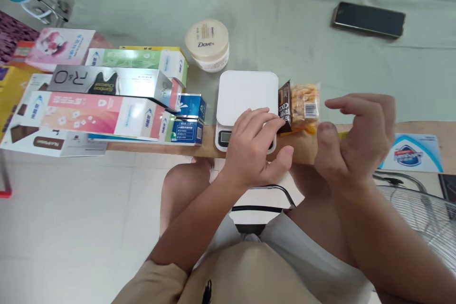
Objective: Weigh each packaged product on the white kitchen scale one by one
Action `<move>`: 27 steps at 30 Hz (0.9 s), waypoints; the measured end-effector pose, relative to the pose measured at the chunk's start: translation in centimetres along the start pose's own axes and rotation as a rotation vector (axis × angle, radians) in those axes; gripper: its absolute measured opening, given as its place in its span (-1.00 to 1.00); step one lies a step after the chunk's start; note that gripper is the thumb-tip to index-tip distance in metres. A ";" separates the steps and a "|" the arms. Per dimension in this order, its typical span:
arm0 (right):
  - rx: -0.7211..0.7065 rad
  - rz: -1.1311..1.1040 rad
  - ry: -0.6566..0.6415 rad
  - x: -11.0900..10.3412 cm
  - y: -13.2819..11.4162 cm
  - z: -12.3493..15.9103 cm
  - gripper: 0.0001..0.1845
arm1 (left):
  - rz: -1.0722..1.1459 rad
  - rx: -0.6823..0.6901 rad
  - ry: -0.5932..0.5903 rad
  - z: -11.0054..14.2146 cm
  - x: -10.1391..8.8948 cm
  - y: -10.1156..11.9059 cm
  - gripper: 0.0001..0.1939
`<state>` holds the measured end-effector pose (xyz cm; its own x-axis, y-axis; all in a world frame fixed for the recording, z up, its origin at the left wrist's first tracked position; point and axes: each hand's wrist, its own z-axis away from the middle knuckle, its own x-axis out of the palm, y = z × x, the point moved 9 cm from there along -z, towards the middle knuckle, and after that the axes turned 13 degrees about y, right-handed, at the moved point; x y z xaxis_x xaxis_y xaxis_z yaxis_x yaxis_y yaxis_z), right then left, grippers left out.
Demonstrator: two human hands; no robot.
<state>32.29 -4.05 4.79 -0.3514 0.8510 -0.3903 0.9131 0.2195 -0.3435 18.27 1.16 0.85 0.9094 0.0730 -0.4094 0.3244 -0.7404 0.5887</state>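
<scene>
Left grip (253, 149) palm-down, loosely spread; right grip (365, 145): thumb (328, 145), index (351, 103) apart, rest seemingly folded.

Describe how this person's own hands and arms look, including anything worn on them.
Both the left hand and right hand are bare, with no gloves, rings or watch visible. The left arm has a plain tan sleeve, matching the shirt, which bears a small black mark. No right sleeve is in view.

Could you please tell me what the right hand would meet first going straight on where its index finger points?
Likely the barcoded snack packet, though the right hand may pass above it since depth is unclear.
</scene>
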 end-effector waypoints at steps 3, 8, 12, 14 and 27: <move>-0.058 -0.106 0.027 0.8 -2.8 -0.2 -0.80 | 0.053 0.054 0.147 -0.4 -2.5 0.5 -0.80; -0.063 -0.227 -0.083 3.8 -6.4 0.3 -0.76 | 0.092 0.185 0.346 0.6 -7.6 1.0 -0.71; -0.085 -0.265 -0.125 6.6 -8.8 1.1 -0.77 | 0.037 0.201 0.490 1.3 -12.3 0.0 -0.67; -0.075 -0.287 -0.155 8.4 -10.0 1.8 -0.78 | -0.047 0.207 0.579 1.3 -14.8 -0.8 -0.65; 0.004 -0.396 -0.110 12.8 -14.5 1.6 -0.75 | -0.129 0.136 0.922 1.6 -22.0 -4.6 -0.76</move>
<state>14.21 2.91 3.43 -0.6958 0.6448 -0.3165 0.7021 0.5176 -0.4890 -3.60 1.86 6.03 0.7348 0.6170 0.2817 0.4566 -0.7570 0.4673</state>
